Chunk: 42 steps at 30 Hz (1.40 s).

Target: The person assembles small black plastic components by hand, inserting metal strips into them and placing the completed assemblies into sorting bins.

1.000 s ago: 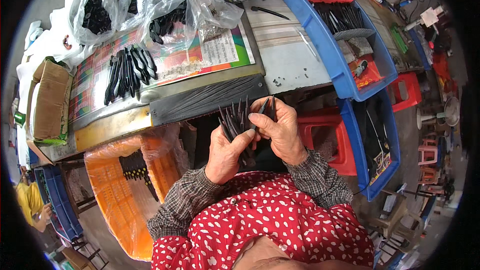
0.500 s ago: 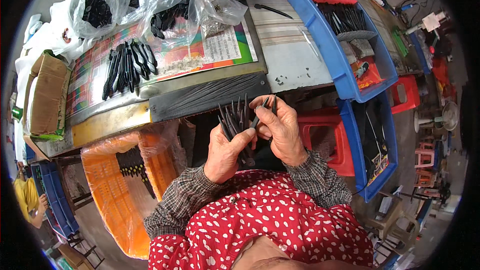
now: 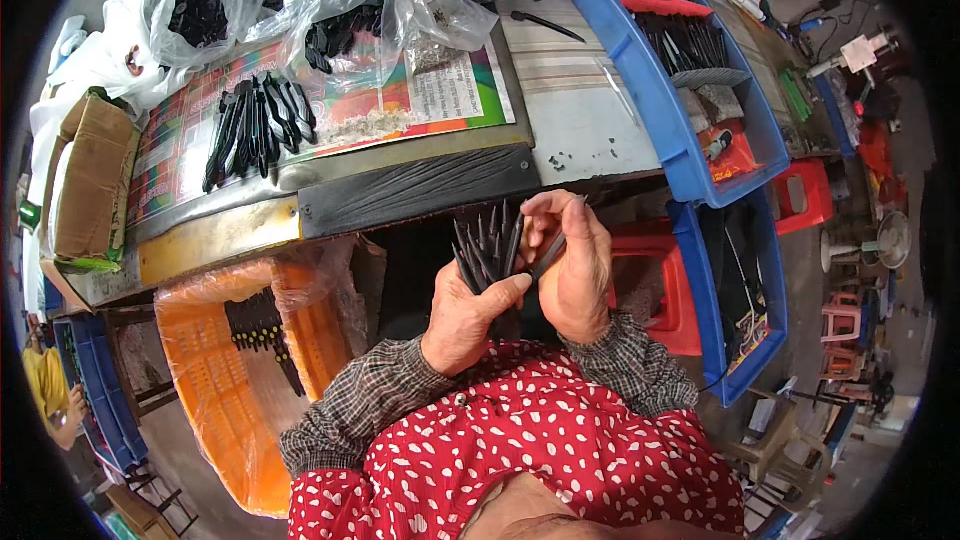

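Head: left grip [image 3: 470, 318] clamped on black sticks [image 3: 486, 248]; right grip [image 3: 573, 275] unclear; blue tray [image 3: 645, 80] holds rods [image 3: 690, 48].

A grey-topped worktable [image 3: 585, 138] carries a flat multicoloured printed sheet [image 3: 450, 96], a slim black stick [image 3: 547, 26], a brown cardboard box [image 3: 96, 185] and a long blue plastic tray [image 3: 648, 90].
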Motion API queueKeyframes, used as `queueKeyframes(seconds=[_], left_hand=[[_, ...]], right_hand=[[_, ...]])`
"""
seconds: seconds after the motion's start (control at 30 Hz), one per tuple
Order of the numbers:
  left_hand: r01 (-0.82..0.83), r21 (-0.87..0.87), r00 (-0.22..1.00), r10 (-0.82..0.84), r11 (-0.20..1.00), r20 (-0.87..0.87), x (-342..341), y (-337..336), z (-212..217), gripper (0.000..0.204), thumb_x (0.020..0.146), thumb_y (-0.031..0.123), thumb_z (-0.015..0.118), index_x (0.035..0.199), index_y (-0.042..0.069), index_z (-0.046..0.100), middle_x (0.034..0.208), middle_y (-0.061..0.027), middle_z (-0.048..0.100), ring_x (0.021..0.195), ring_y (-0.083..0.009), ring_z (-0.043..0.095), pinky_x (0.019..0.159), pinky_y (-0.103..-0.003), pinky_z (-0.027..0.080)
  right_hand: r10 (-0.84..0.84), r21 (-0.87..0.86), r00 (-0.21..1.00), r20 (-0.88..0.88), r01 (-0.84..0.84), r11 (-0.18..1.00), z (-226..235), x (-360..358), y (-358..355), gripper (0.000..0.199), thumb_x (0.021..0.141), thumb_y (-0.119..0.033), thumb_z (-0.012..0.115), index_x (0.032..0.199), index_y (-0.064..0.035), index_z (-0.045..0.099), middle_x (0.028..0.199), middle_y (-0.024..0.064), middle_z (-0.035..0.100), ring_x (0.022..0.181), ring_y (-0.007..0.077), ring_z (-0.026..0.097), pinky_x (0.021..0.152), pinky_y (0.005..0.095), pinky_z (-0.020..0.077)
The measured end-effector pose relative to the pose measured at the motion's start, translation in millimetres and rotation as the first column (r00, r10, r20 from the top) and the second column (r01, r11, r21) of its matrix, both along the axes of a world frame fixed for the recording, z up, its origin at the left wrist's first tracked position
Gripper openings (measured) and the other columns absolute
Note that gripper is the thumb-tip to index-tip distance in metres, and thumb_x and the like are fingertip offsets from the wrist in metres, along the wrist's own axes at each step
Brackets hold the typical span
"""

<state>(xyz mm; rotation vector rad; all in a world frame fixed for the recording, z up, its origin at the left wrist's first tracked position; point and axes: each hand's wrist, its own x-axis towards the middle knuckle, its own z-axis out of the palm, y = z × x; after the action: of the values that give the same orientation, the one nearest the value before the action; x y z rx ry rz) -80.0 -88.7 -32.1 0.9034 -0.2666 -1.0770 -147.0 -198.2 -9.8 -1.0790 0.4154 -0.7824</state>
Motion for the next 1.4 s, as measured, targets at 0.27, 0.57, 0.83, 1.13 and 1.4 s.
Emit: queueKeyframes(seconds=[0.27, 0.57, 0.83, 1.13, 1.4], left_hand=[[0.006, 0.006, 0.999, -0.006, 1.000, 0.044, 0.5, 5.3, -2.7, 0.019, 0.080, -0.003, 0.070, 0.097, 0.002, 0.062, 0.082, -0.0004, 0.063, 0.065, -0.0068, 0.055, 0.059, -0.022, 0.045], [0.001, 0.064, 0.997, -0.006, 0.998, 0.079, 4.2, 17.0, -13.4, 0.013, 0.080, -0.002, 0.070, 0.089, 0.002, 0.063, 0.073, 0.0016, 0.061, 0.060, -0.0045, 0.052, 0.054, -0.020, 0.041], [0.005, 0.050, 0.996, -0.010, 0.999, 0.091, 4.1, 21.3, -17.8, 0.014, 0.080, -0.004, 0.069, 0.091, 0.002, 0.063, 0.075, 0.0027, 0.061, 0.061, -0.0036, 0.052, 0.055, -0.020, 0.041], [0.077, 0.087, 0.980, -0.091, 0.993, 0.175, 9.7, 26.0, -21.8, 0.011, 0.079, -0.002, 0.069, 0.089, 0.002, 0.065, 0.074, 0.0040, 0.061, 0.060, -0.0025, 0.051, 0.054, -0.020, 0.040], [0.129, 0.128, 0.960, -0.156, 0.983, 0.234, 11.4, 28.1, -21.6, 0.009, 0.080, 0.000, 0.069, 0.088, 0.001, 0.065, 0.070, 0.0059, 0.057, 0.060, -0.0016, 0.047, 0.053, -0.020, 0.038]], right_hand=[[0.084, -0.093, 0.991, -0.103, -0.094, 0.991, -7.9, -4.2, -0.5, 0.027, 0.101, -0.029, 0.049, 0.097, -0.0041, 0.058, 0.082, -0.0037, 0.048, 0.077, 0.0047, 0.042, 0.071, 0.0204, 0.0365], [0.113, -0.119, 0.987, -0.116, -0.127, 0.985, -12.4, -21.1, -25.6, 0.031, 0.095, -0.026, 0.062, 0.103, 0.0031, 0.066, 0.082, 0.0016, 0.062, 0.072, 0.0059, 0.053, 0.062, 0.0203, 0.0427], [0.205, -0.062, 0.968, -0.148, -0.216, 0.974, -8.3, -18.9, -24.1, 0.021, 0.092, -0.016, 0.064, 0.097, 0.0037, 0.067, 0.073, 0.0007, 0.060, 0.061, 0.0055, 0.050, 0.054, 0.0173, 0.0397], [0.366, 0.103, 0.930, -0.018, -0.362, 0.926, -15.0, -18.7, -34.1, 0.014, 0.088, -0.011, 0.068, 0.092, 0.0022, 0.065, 0.076, 0.0029, 0.061, 0.056, 0.0062, 0.052, 0.047, 0.0174, 0.0405], [0.404, 0.098, 0.914, 0.041, -0.406, 0.909, -26.2, -15.8, -33.6, 0.010, 0.086, -0.008, 0.070, 0.086, -0.0003, 0.063, 0.077, 0.0015, 0.057, 0.053, 0.0050, 0.049, 0.045, 0.0179, 0.0413]])
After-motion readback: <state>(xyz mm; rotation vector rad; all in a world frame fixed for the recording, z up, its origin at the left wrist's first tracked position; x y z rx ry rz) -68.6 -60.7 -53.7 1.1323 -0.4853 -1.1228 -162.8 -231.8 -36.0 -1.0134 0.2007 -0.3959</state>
